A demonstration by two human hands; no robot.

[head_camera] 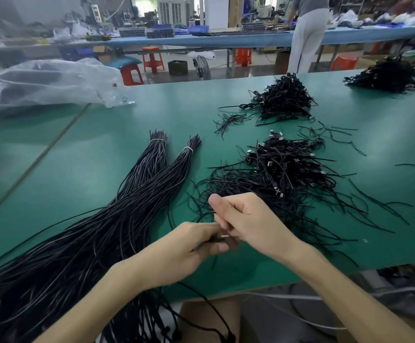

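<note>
Two grips meet low over the green surface [97, 174], near edge: left grip [189, 246] and right grip [248, 219] both pinch one thin black cable [215, 240] by its end. Tied cable bundles [152, 174] left. USB cable pile [283, 167] just beyond, second pile [285, 97] farther back.

Bright, even overhead light; wide-angle edges bend, background slightly soft.

A single wide-angle camera on the person's head looks forward and down across the bench [97, 169]. It sits close over the left hand [189, 246] and right hand [253, 221] at the near edge.
</note>
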